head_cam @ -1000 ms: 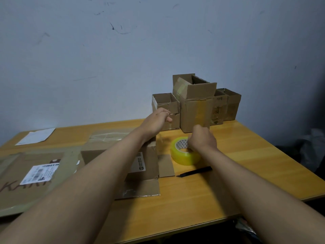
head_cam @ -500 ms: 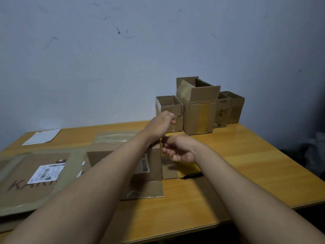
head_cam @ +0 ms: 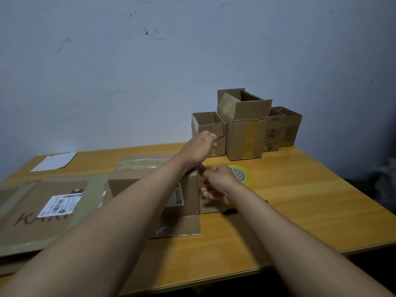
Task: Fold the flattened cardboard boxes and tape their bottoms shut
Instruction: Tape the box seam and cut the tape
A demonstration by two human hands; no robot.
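Left hand [head_cam: 200, 146] is raised above the far right corner of the box [head_cam: 154, 189] being worked on, fingers curled in a pinch. Probably holding the free end of clear tape, but the strip itself doesn't resolve, so I can't tell for sure. Right hand [head_cam: 216, 183] sits just below it, at about 5 o'clock from the left, at the box's right face, fingers loosely curled. Whether they hold tape I can't tell.

Key relation: the box lies at 8–9 o'clock from both hands, upside down with flaps splayed on the table, long axis running left-right. My read is any strip has to be laid leftward along that axis. The right hand is nearer the box edge and the tape roll [head_cam: 241, 175], which lies flat just behind it at 2 o'clock. A black cutter [head_cam: 230, 211] lies at 5 o'clock, near the right forearm.

Surface: orange wooden table [head_cam: 300, 200]. Flattened boxes [head_cam: 42, 204] at 9 o'clock, white paper [head_cam: 54, 161] at far left. Finished boxes [head_cam: 246, 129] are stacked at 12–1 o'clock against a scuffed bluish wall [head_cam: 150, 71].
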